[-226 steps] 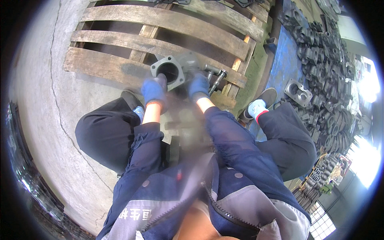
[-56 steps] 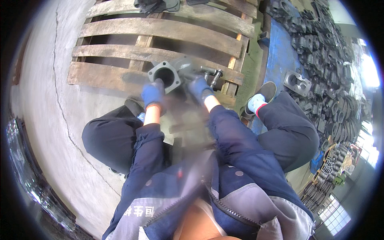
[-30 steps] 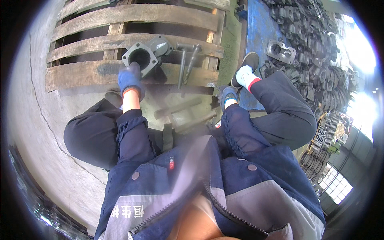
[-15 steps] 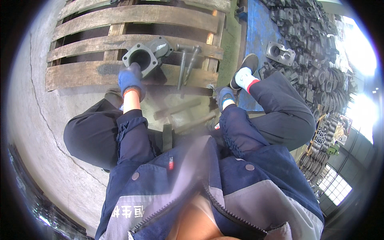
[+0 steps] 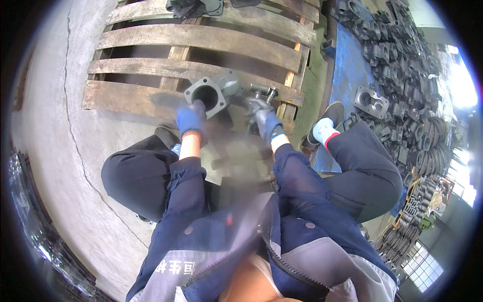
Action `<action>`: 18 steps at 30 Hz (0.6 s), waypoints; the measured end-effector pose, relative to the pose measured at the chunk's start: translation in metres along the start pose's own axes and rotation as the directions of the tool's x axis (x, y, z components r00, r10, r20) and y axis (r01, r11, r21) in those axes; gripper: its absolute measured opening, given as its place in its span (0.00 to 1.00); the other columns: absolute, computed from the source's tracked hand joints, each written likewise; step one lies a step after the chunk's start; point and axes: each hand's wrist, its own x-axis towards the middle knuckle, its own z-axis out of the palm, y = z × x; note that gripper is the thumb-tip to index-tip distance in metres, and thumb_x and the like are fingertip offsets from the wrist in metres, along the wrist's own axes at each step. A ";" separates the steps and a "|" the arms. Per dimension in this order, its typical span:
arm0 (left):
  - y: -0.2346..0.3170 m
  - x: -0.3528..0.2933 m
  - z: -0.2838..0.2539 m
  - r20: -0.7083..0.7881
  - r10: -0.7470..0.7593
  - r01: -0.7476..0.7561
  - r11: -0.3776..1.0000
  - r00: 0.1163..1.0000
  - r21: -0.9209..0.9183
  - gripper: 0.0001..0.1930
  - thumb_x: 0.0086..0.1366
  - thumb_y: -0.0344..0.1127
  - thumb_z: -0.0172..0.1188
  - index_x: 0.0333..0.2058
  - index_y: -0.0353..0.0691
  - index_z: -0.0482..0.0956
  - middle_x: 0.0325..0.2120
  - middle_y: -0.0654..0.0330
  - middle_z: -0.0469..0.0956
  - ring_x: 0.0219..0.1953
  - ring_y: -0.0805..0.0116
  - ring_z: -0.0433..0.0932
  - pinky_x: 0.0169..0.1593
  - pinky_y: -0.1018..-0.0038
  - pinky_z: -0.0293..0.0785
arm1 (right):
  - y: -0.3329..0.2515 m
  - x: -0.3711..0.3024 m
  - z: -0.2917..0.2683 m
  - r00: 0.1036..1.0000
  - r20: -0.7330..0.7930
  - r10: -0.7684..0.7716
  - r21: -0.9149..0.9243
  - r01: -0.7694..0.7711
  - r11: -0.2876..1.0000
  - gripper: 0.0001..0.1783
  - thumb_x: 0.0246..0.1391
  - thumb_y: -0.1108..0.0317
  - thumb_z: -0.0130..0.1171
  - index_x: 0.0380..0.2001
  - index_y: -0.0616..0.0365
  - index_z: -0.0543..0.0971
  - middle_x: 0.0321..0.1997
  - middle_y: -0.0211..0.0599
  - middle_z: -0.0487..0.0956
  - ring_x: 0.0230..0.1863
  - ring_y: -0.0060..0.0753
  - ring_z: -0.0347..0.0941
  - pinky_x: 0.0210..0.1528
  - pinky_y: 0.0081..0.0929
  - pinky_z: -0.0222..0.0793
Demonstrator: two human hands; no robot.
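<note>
A grey cast metal housing (image 5: 230,84) with a square bolted flange and a wide round bore lies on the near edge of the wooden pallet. My left hand (image 5: 192,121), in a blue glove, is closed on the flange's near left side, with fingers at the bore's lower rim. To the right of the housing, two hammers (image 5: 262,91) lie side by side with their heads on the pallet. My gloved right hand (image 5: 262,119) is wrapped round a hammer handle just below the heads; the hand covers most of the handles. The area between my forearms is blurred.
The slatted wooden pallet (image 5: 151,38) spans the far side, with more dark castings (image 5: 193,7) at its far edge. On the right, many castings (image 5: 397,65) are heaped beside a blue sheet (image 5: 349,55). One flanged plate with two bores (image 5: 371,102) lies nearer. My legs flank the work.
My right hand has moved from beside my right foot up and forward onto the hammers and closed there. My left hand stays on the housing. The whole view has shifted.
</note>
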 end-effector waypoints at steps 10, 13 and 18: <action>-0.018 0.007 0.003 0.084 0.282 -0.294 0.910 0.956 0.293 0.14 0.57 0.42 0.58 0.33 0.35 0.79 0.33 0.43 0.80 0.39 0.44 0.80 0.43 0.59 0.76 | -0.001 0.036 0.049 0.764 0.045 -0.643 -0.863 0.353 0.360 0.23 0.49 0.81 0.49 0.43 0.41 0.81 0.41 0.44 0.82 0.44 0.45 0.79 0.47 0.37 0.75; -0.023 0.009 0.006 0.088 0.199 -0.216 0.933 0.976 0.287 0.11 0.59 0.39 0.57 0.34 0.37 0.79 0.34 0.42 0.80 0.39 0.44 0.80 0.43 0.59 0.76 | -0.016 0.034 0.052 0.760 0.116 -0.640 -0.909 0.341 0.241 0.22 0.47 0.79 0.50 0.42 0.42 0.81 0.36 0.44 0.82 0.42 0.47 0.79 0.45 0.40 0.75; -0.032 0.013 0.012 0.037 0.149 -0.153 0.980 0.988 0.130 0.21 0.60 0.43 0.57 0.37 0.25 0.80 0.28 0.46 0.81 0.31 0.59 0.78 0.38 0.62 0.73 | -0.043 0.040 0.053 0.900 0.195 -0.390 -0.960 0.256 0.112 0.12 0.54 0.66 0.55 0.41 0.44 0.82 0.42 0.40 0.82 0.42 0.43 0.79 0.47 0.39 0.72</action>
